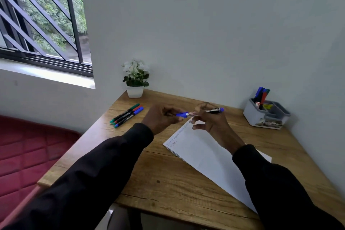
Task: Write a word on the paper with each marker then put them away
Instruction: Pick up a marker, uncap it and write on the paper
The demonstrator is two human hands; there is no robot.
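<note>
**Desk:** What's at the centre?

**Photographer:** A blue marker, held level in the air over the far corner of the paper. The left hand has its fingers curled round the end with the blue cap. The right hand pinches the dark barrel between thumb and forefinger, with its other fingers spread loose.

**Desk:** Cap coming off or going on?

**Photographer:** I cannot tell; no tip shows. The paper lies slantwise on the wooden table, and lines of handwriting run along its far edge, so writing is well under way.

**Desk:** And the other pens?

**Photographer:** Three markers, green, red and blue, lie side by side on the table to the left, well apart from the sheet. More markers stand in a grey organiser at the far right, by the wall. A potted plant sits in the back corner.

**Desk:** So which step is this?

**Photographer:** My reading is the changeover on this one marker, at its cap. If it is opening, the next move is to bring the tip down on bare paper beside the last word. If it is closing, the cap must be seated fully before the marker goes to the organiser or joins the three on the left.
</note>
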